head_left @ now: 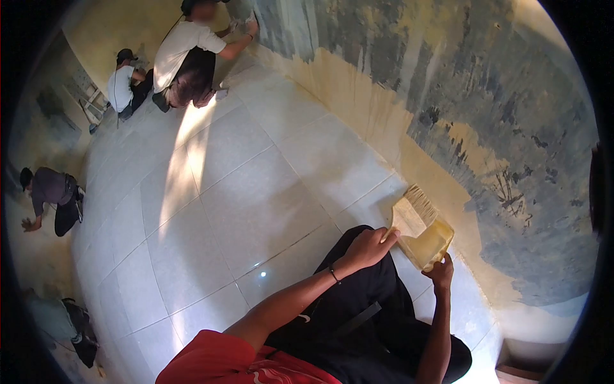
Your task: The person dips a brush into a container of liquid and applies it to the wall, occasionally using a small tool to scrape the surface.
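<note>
My left hand, with a dark band at the wrist, is closed round the handle of a wide, flat paintbrush. Its pale bristles point up and away from me, toward the wall. Beneath and beside the brush is a translucent yellowish plastic container, partly covered by the brush head. My right hand grips the near edge of this container, fingers partly hidden. What is inside the container is hard to make out. Just beyond both hands stands a wall with patchy grey-blue paint over cream.
Pale floor tiles spread left of my bent legs. One person crouches with hands at the wall; another person sits farther back. At far left are a bending person and a partly visible person.
</note>
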Available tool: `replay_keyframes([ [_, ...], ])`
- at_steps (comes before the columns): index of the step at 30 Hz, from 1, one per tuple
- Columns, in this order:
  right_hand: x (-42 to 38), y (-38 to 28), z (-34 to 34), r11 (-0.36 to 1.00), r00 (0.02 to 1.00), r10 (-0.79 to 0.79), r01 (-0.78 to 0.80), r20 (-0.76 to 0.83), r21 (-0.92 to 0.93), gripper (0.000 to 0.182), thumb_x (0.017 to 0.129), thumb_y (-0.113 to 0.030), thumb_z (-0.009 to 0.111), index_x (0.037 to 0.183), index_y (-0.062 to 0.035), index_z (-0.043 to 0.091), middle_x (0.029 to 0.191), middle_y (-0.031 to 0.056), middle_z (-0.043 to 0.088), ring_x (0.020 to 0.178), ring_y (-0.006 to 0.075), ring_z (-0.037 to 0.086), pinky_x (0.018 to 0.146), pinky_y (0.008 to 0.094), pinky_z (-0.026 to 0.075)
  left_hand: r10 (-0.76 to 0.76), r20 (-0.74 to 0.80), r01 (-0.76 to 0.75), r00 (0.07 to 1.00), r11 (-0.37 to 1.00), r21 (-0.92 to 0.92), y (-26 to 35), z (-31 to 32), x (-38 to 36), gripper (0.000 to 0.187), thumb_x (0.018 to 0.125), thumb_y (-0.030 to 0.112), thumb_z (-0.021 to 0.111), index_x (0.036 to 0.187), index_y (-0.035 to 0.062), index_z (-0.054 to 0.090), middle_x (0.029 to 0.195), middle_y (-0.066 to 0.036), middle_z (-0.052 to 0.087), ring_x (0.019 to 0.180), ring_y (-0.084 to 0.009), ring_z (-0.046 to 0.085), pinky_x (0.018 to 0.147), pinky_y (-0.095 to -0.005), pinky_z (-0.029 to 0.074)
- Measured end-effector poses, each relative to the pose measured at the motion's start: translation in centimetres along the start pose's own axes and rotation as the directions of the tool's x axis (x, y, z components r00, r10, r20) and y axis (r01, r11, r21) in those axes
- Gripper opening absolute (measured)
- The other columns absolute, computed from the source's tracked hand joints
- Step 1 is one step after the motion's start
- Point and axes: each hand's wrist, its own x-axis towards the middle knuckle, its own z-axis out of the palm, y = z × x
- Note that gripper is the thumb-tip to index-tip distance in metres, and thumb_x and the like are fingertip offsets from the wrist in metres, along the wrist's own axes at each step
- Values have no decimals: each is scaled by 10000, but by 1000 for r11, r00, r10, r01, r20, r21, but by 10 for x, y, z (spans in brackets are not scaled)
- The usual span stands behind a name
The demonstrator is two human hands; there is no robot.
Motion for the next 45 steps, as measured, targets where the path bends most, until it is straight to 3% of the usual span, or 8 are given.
replay_keyframes([
  [9, 13, 75, -10, 922, 981, -192, 177, -8, -345, 390, 810, -16, 467, 1197, 30, 485, 768, 216, 676, 666, 282, 697, 539, 379, 566, 38, -13, -34, 999, 976, 215, 14, 9, 0, 479, 937, 452, 480, 761, 17, 571, 629, -232, 590, 634, -433, 598, 556, -517, 454],
  [18, -12, 64, -21, 978, 996, 77, -84, -43, -193, 449, 808, -7, 481, 1250, 50, 426, 859, 235, 657, 675, 271, 684, 534, 368, 557, 29, 154, -99, 988, 874, 475, 29, 24, 3, 494, 925, 480, 464, 754, 33, 587, 645, -201, 628, 661, -396, 638, 626, -491, 505],
  [25, -32, 43, -49, 847, 999, -4, 26, 43, -531, 521, 818, -70, 591, 1290, 43, 402, 1017, 271, 620, 835, 385, 654, 703, 439, 542, 26, 277, -100, 960, 962, 255, 17, 66, 19, 529, 931, 508, 465, 768, 15, 569, 632, -183, 615, 596, -335, 632, 555, -423, 493],
  [27, -43, 25, -53, 766, 998, 1, -38, -57, -641, 555, 796, -96, 648, 1284, 40, 423, 1125, 299, 586, 921, 443, 621, 799, 469, 516, -208, 484, 236, 850, 972, 3, 20, 82, 26, 548, 937, 540, 448, 793, 22, 556, 582, -90, 568, 473, -186, 576, 440, -318, 454],
  [29, -49, 16, -55, 691, 881, -473, 386, 22, -612, 588, 803, -82, 645, 1329, 26, 404, 1237, 277, 529, 1062, 430, 563, 910, 452, 469, -253, 508, 340, 823, 937, -84, 31, 94, 28, 546, 940, 545, 440, 808, 27, 547, 581, -55, 541, 449, -135, 533, 409, -280, 425],
  [31, -57, -5, -46, 785, 900, -434, 359, -35, -506, 565, 809, -93, 644, 1318, 11, 421, 1240, 241, 534, 1137, 409, 510, 970, 435, 426, -302, 533, 444, 790, 882, -158, 33, 106, 30, 545, 944, 551, 432, 824, 31, 539, 581, -21, 514, 425, -84, 489, 378, -242, 397],
  [36, -65, -32, -6, 582, 805, -535, 572, 257, -578, 658, 713, -34, 695, 1318, -22, 437, 1377, 212, 409, 1145, 401, 508, 967, 431, 442, -392, 653, 715, 648, 609, -343, 16, 120, 30, 665, 937, 647, 300, 835, 36, 543, 561, -43, 531, 411, -127, 493, 399, -266, 418],
  [45, -68, -22, -2, 676, 799, -530, 601, 286, -427, 680, 728, -21, 663, 1352, -20, 391, 1394, 257, 375, 1199, 409, 481, 966, 423, 456, -195, 678, 506, 709, 810, -297, 23, 114, 22, 791, 939, 667, 144, 730, 39, 578, 555, -68, 554, 509, -174, 573, 482, -303, 462],
])
